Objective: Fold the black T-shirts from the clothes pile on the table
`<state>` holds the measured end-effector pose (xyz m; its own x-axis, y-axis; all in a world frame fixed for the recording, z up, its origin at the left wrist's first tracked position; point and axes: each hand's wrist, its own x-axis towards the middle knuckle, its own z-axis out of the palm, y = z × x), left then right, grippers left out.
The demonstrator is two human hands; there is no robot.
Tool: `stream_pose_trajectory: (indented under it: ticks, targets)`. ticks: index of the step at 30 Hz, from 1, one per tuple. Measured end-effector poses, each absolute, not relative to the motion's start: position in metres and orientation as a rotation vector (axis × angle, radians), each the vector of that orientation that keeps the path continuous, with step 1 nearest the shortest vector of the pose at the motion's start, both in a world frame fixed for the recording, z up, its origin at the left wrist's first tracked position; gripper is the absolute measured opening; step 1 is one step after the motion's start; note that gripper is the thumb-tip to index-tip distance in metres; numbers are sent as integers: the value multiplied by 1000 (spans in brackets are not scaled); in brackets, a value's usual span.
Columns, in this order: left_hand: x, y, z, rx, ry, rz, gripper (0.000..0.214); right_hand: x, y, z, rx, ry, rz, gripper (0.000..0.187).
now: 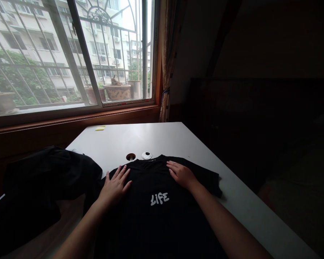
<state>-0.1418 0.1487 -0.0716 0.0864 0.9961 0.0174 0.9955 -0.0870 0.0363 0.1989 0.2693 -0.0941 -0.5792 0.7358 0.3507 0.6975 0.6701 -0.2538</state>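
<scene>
A black T-shirt [153, 219] with white "LiFE" lettering lies spread face up on the white table [156, 138], collar toward the window. My left hand [115, 185] lies flat on the shirt's left shoulder, fingers spread. My right hand [181, 174] rests flat on the right shoulder near the collar, fingers stretched out. Neither hand grips the cloth.
A pile of dark clothing [43, 183] lies at the table's left. Beyond the collar are a round cable hole [130, 157] and a small white round object [146, 155]. A yellow note [100, 128] sits near the far edge. A barred window [70, 54] and curtain [169, 61] stand behind.
</scene>
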Motion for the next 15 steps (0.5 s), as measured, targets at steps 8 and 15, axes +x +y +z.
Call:
stream_pose_trajectory:
  ticks: [8, 15]
  targets:
    - [-139, 149, -73, 2602, 1941, 95, 52, 198, 270, -96, -1129, -2446, 106, 41]
    - [-95, 150, -79, 2675, 1726, 99, 54, 199, 269, -94, -1134, -2443, 129, 41]
